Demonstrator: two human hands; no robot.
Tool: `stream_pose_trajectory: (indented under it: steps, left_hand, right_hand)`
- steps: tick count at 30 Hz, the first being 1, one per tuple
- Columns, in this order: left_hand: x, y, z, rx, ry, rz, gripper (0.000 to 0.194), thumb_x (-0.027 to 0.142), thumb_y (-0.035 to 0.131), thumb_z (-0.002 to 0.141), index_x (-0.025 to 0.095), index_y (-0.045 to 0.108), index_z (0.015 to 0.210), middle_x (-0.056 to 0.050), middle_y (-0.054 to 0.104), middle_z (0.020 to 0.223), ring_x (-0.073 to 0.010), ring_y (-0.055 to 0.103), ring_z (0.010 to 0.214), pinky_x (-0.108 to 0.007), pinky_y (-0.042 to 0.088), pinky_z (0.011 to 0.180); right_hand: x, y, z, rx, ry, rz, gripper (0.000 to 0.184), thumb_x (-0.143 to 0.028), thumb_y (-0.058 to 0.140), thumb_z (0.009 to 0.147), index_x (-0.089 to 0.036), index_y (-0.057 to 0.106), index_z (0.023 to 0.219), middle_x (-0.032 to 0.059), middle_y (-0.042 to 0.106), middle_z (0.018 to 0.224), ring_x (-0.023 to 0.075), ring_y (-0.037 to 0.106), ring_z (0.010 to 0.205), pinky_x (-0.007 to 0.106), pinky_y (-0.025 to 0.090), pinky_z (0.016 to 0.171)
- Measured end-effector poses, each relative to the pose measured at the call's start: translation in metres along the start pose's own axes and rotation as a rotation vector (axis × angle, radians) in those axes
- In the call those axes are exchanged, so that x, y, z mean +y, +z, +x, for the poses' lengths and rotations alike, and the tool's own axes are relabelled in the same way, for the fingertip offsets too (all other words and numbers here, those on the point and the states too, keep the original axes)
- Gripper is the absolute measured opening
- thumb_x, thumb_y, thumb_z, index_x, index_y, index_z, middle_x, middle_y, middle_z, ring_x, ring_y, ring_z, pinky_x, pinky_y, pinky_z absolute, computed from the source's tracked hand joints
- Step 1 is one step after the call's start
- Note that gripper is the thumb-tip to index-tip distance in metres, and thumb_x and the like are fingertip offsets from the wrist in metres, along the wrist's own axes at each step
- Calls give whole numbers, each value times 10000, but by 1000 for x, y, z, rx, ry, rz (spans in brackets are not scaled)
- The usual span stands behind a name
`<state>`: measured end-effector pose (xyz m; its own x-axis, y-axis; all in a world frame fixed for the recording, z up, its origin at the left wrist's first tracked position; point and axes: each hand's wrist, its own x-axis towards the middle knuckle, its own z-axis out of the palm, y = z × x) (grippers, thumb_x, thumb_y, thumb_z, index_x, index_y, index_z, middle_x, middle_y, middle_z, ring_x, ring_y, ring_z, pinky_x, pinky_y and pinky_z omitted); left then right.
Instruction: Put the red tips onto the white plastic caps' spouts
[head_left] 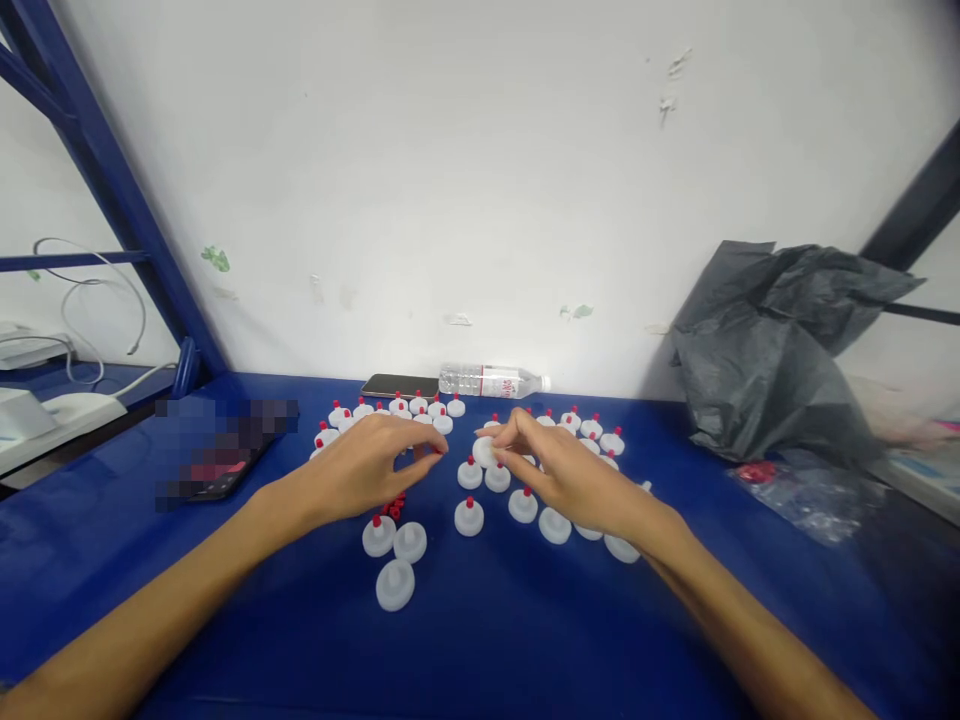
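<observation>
Several small white round caps, many with a red plug on top, lie spread over the blue table (480, 640). My right hand (562, 470) pinches one white cap (484, 451) at its fingertips, tilted toward the left. My left hand (375, 465) is closed in a pinch just left of it, fingertips about level with that cap; what it holds is too small to make out. A little pile of loose red plugs (394, 505) shows under my left hand. Plain white caps without plugs (395, 585) sit nearest me.
A clear water bottle (491, 381) lies on its side against the wall beside a dark phone (397, 385). A crumpled grey plastic bag (780, 350) and a clear bag (810, 490) sit at the right. Another phone (217, 470) lies at the left.
</observation>
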<state>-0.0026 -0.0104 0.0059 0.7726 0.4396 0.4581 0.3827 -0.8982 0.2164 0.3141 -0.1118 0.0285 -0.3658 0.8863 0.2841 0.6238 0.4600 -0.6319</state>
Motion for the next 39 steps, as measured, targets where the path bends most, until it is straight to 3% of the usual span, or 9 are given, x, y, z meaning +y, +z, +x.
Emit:
stream_pose_trajectory:
  steps: [4, 10, 16, 24, 30, 39]
  left_hand:
    - [-2, 20, -4, 138, 140, 12, 272, 185, 704, 1273, 270, 933, 1392, -37, 943, 1091, -192, 865, 886, -296, 668, 859]
    - [1, 29, -5, 164, 181, -4, 292, 211, 614, 1338, 269, 885, 1431, -68, 923, 1258, -190, 883, 1011, -284, 675, 898]
    - [8, 31, -6, 180, 156, -92, 263, 329, 665, 1357, 263, 904, 1444, -57, 964, 1127, -195, 899, 918, -264, 669, 830]
    - [15, 32, -8, 197, 194, -132, 385, 442, 664, 1380, 237, 978, 1293, -75, 964, 1027, -184, 878, 821, -255, 690, 796]
    - [21, 30, -5, 219, 161, -166, 348, 425, 718, 1360, 247, 1006, 1282, -54, 944, 994, -143, 820, 761, -207, 582, 666]
    - [22, 36, -2, 296, 190, -188, 318, 431, 783, 1324, 224, 1005, 1229, -93, 963, 967, -207, 866, 771, -295, 750, 818]
  right_hand:
    - [3, 10, 2, 57, -20, -67, 83, -419, 677, 1237, -362, 735, 1251, 62, 949, 1304, 317, 916, 1132, 556, 776, 1072]
    - [11, 25, 2, 240, -251, -316, 86, -274, 861, 1155, -329, 856, 1221, 61, 954, 1231, 323, 910, 1114, 492, 794, 1004]
    - [17, 35, 4, 378, -383, -443, 80, -246, 891, 1141, -297, 889, 1202, 58, 973, 1149, 306, 916, 1019, 488, 796, 1018]
    - [18, 37, 4, 382, -395, -452, 66, -248, 901, 1136, -297, 912, 1179, 46, 981, 1104, 290, 932, 998, 447, 782, 1038]
    - [17, 42, 4, 396, -421, -480, 88, -230, 907, 1111, -294, 935, 1165, 46, 984, 1098, 288, 919, 978, 429, 789, 964]
    - [12, 39, 1, 376, -420, -493, 137, -249, 850, 1139, -344, 946, 1164, 35, 985, 1106, 293, 921, 971, 457, 819, 951]
